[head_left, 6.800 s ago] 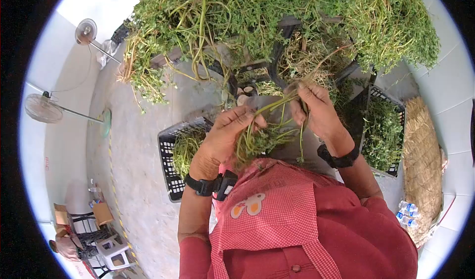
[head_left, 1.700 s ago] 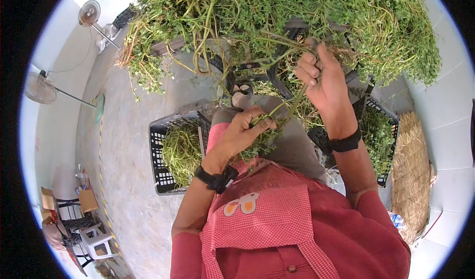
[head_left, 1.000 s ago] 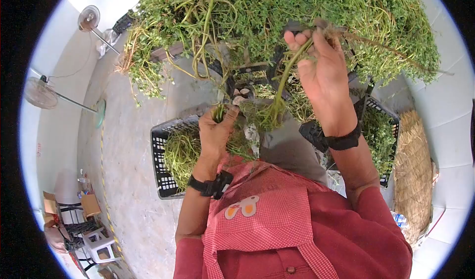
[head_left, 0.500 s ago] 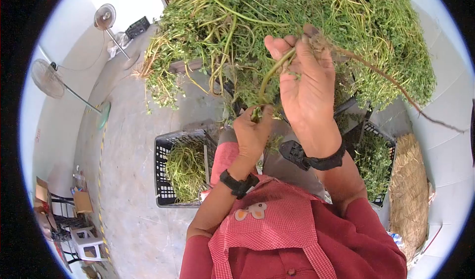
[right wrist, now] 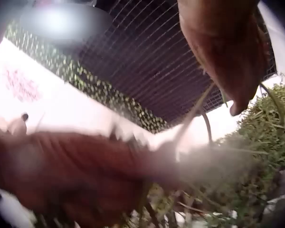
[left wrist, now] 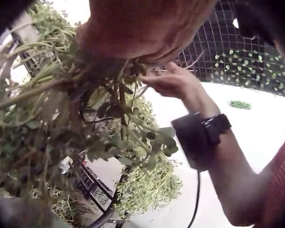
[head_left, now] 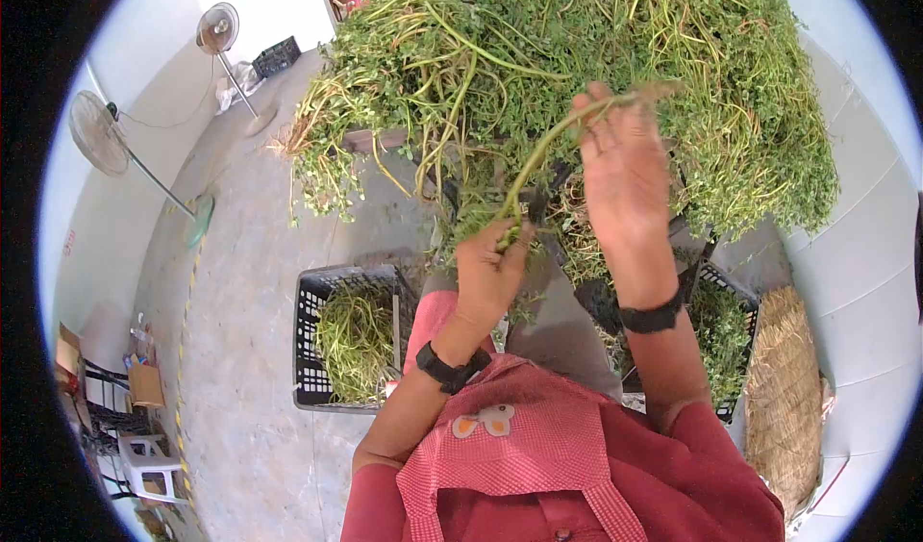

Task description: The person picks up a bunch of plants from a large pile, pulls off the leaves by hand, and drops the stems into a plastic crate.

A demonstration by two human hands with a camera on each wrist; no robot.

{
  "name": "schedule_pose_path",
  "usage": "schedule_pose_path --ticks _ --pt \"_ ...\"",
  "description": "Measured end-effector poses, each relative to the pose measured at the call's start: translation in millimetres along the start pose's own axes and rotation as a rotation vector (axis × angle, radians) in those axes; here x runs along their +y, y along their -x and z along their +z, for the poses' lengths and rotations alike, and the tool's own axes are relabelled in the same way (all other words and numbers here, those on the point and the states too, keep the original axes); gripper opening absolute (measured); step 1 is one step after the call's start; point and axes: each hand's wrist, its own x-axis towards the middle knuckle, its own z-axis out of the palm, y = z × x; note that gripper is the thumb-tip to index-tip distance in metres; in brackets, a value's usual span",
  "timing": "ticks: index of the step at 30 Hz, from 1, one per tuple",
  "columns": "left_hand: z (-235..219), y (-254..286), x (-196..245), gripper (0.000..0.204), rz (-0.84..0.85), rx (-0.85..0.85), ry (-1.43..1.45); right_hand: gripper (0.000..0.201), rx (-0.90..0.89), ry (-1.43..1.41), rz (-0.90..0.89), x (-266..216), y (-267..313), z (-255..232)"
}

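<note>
Green plant stems (head_left: 510, 239) are gripped low down by my left hand (head_left: 488, 277), with its thumb and fingers curled round them. One thick stem (head_left: 538, 157) arches up from there to my raised right hand (head_left: 625, 181), whose blurred fingers pinch its upper end. Leafy sprigs hang around the left hand and fill much of the left wrist view (left wrist: 118, 104). The right hand (left wrist: 178, 85) shows beyond them. In the right wrist view a thin stem (right wrist: 194, 114) runs between the two hands. Behind them lies a big heap of leafy plants (head_left: 577, 23).
Left of the knees stands a black crate (head_left: 306, 350) holding loose stems (head_left: 356, 340). Another crate (head_left: 745, 297) with greenery is at the right, beside a rolled straw mat (head_left: 784, 388). Two standing fans (head_left: 98, 133) and a white stool (head_left: 149, 460) stand at the left.
Over the last second my left hand has come rightward to grip the stem below my right hand. The long brown root that trailed right from the right hand no longer shows in the head view.
</note>
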Motion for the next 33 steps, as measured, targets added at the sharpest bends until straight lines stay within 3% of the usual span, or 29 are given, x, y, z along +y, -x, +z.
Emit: schedule_pose_path --ticks 2,3,5,6,8,9,10,12,14,18,20,21,24,26,27,29,31,33 --pt "0.7 0.1 7.8 0.016 0.024 -0.24 -0.097 0.036 0.086 0.119 0.147 20.9 -0.3 -13.8" --pt "0.8 0.0 5.7 0.016 0.028 -0.242 -0.095 0.036 0.085 0.12 0.142 29.1 4.1 -23.8" --pt "-2.2 3.3 -3.1 0.016 0.044 -0.269 -0.077 0.035 -0.032 -0.009 0.35 37.3 13.4 -29.3" --pt "-4.8 4.2 -8.5 0.016 0.03 -0.272 -0.078 0.032 -0.026 0.045 0.352 39.5 15.8 -33.2" --pt "-10.8 0.8 -11.7 0.017 0.195 -0.311 -0.015 0.03 0.013 0.001 0.34 39.9 15.9 -39.7" --pt "-12.9 2.1 -9.3 0.017 0.194 -0.313 -0.016 0.029 0.033 -0.038 0.312 38.9 13.1 -40.8" --pt "-15.1 2.7 -0.1 0.019 0.1 -0.372 0.045 0.027 0.134 -0.065 0.33 37.0 11.4 -38.1" --pt "-17.1 4.1 12.7 0.021 0.007 -0.433 0.11 0.027 0.133 -0.08 0.309 34.3 11.5 -41.3" --pt "-18.7 7.0 17.7 0.019 -0.217 -0.621 0.221 0.027 0.134 -0.095 0.299 32.7 13.7 -39.8" --pt "-12.2 13.3 4.4 0.019 -0.376 -0.596 0.176 0.028 0.258 -0.07 0.295 31.2 19.9 -41.3" --pt "-7.0 15.6 -18.5 0.02 -0.073 -0.458 -0.111 0.028 0.265 -0.087 0.323 31.3 33.6 -34.6" --pt "-5.3 16.2 -27.4 0.02 -0.075 -0.455 -0.112 0.028 0.241 -0.025 0.357 33.9 49.8 -23.5" --pt "-6.3 17.1 -45.0 0.021 -0.165 -0.433 -0.089 0.028 0.196 0.002 0.375 31.0 57.8 -13.8" --pt "-20.3 21.8 -53.2 0.023 -0.392 -0.446 -0.084 0.029 0.163 -0.048 0.353 14.2 51.4 -15.0" --pt "-29.9 22.9 -53.4 0.023 -0.389 -0.444 -0.085 0.029 0.16 -0.049 0.352 1.7 41.1 -15.9" --pt "-50.9 27.1 -42.0 0.023 -0.618 -0.429 0.138 0.03 0.015 -0.068 0.341 -20.3 26.4 -24.3" --pt "-68.1 18.0 -22.2 0.03 -0.552 -0.473 0.148 0.029 -0.035 -0.145 0.408 -26.9 14.3 -38.5" --pt "-78.8 12.5 -12.7 0.028 -0.379 -0.335 0.373 0.029 -0.089 -0.227 0.488 -24.7 13.1 -47.2"
